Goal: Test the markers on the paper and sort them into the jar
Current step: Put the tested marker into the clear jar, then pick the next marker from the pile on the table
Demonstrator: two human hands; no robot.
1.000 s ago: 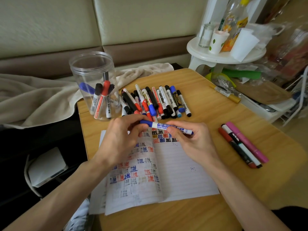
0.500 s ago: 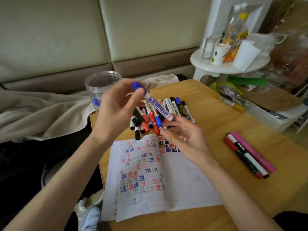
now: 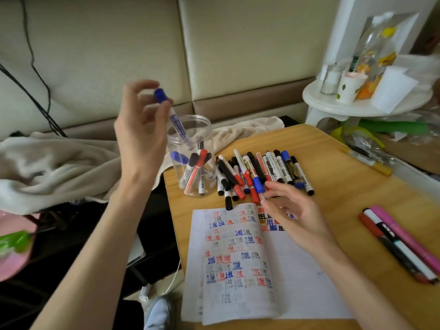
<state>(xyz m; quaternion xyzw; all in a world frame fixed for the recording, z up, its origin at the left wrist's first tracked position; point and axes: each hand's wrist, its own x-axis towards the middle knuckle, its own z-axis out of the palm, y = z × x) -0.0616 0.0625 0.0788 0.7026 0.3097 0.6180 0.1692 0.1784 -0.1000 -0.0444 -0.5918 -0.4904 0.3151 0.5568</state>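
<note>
My left hand [image 3: 140, 134] is raised above the clear plastic jar [image 3: 207, 129] and pinches a blue-capped marker [image 3: 176, 122] near its cap. The marker's lower end dips into the jar's mouth. Several markers stand inside the jar. A pile of black, red and blue markers [image 3: 273, 167] lies on the wooden table [image 3: 345, 198] to the right of the jar. My right hand [image 3: 295, 215] reaches over the open notebook [image 3: 297, 282] and pinches the end of another blue-capped marker [image 3: 258, 184] at the pile's near edge. The notebook's left page is full of coloured test marks.
A red, a black-and-white and a pink marker [image 3: 400, 244] lie together at the table's right edge. A gold marker [image 3: 369, 161] lies at the far right. A beige blanket [image 3: 59, 167] is left of the jar. A white side table [image 3: 345, 108] carries cups and bottles.
My left hand lifted the blue marker from the notebook up over the jar and tipped it into the mouth. My right hand let go of it and moved to the pile.
</note>
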